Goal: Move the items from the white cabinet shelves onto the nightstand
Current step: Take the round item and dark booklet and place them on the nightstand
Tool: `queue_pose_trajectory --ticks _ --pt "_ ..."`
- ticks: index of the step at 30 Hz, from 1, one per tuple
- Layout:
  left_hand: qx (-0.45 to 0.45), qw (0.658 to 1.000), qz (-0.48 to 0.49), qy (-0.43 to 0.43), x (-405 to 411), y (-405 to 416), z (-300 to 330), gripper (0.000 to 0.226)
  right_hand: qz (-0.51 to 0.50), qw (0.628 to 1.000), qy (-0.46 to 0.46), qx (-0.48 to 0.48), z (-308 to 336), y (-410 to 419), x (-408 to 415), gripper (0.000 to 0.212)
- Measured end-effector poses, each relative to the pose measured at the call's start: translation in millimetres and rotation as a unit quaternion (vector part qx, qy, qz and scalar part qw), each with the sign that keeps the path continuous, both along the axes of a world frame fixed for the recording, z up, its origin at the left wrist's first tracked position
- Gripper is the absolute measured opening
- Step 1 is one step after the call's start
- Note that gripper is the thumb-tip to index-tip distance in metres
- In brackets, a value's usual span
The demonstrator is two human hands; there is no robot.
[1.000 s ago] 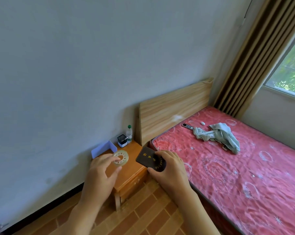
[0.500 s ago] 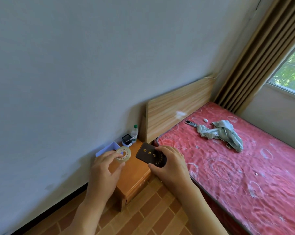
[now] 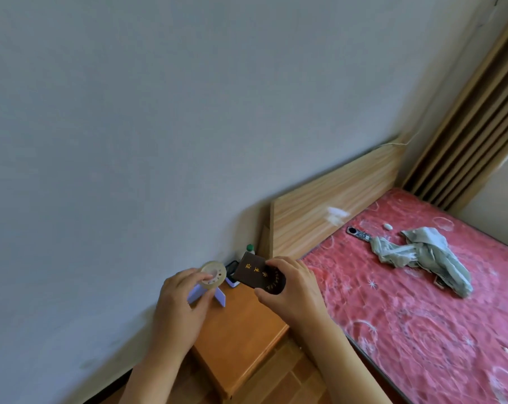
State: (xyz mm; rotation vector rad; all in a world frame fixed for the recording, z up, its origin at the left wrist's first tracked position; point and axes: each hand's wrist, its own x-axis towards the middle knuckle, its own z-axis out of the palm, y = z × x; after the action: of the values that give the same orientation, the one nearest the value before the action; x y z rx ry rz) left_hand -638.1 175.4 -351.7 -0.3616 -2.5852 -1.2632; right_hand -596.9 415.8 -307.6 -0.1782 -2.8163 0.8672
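My left hand [image 3: 182, 307] holds a roll of clear tape [image 3: 214, 274] over the back left of the wooden nightstand [image 3: 241, 342]. My right hand [image 3: 290, 290] grips a small dark booklet with gold lettering [image 3: 254, 271] together with a round dark object [image 3: 276, 282], above the nightstand's back right. On the nightstand stand a folded lilac card [image 3: 219, 297], a small black-and-white box [image 3: 232, 271] and a little bottle with a green cap [image 3: 250, 248], all partly hidden by my hands. The white cabinet is out of view.
A bed with a red patterned cover [image 3: 422, 316] lies right of the nightstand, with a wooden headboard [image 3: 334, 199] against the wall. A grey-green cloth [image 3: 422, 255] and a remote [image 3: 359, 234] lie on the bed. Striped curtains [image 3: 474, 126] hang at the far right.
Both hands have come closer and higher over the nightstand with their items. The view has moved in toward the nightstand and tilted.
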Motion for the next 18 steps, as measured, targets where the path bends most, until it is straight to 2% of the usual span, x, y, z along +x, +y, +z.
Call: queue_pose_trajectory --ticks 4,8,18 --pt "-0.019 1.000 0.000 0.017 -49.0 20.8 -1.4 0.036 0.009 1.000 0.006 -0.010 -3.2 24.9 -59.5 0.057" --pt "-0.023 1.000 0.012 -0.003 -84.5 42.5 -9.3 0.035 0.021 1.000 -0.001 -0.019 -14.1 44.5 -101.0 0.057" --pt "-0.042 0.998 0.019 -0.043 -132.3 43.6 -44.6 0.036 0.026 0.999 -0.030 -0.028 -62.5 53.4 -155.4 0.060"
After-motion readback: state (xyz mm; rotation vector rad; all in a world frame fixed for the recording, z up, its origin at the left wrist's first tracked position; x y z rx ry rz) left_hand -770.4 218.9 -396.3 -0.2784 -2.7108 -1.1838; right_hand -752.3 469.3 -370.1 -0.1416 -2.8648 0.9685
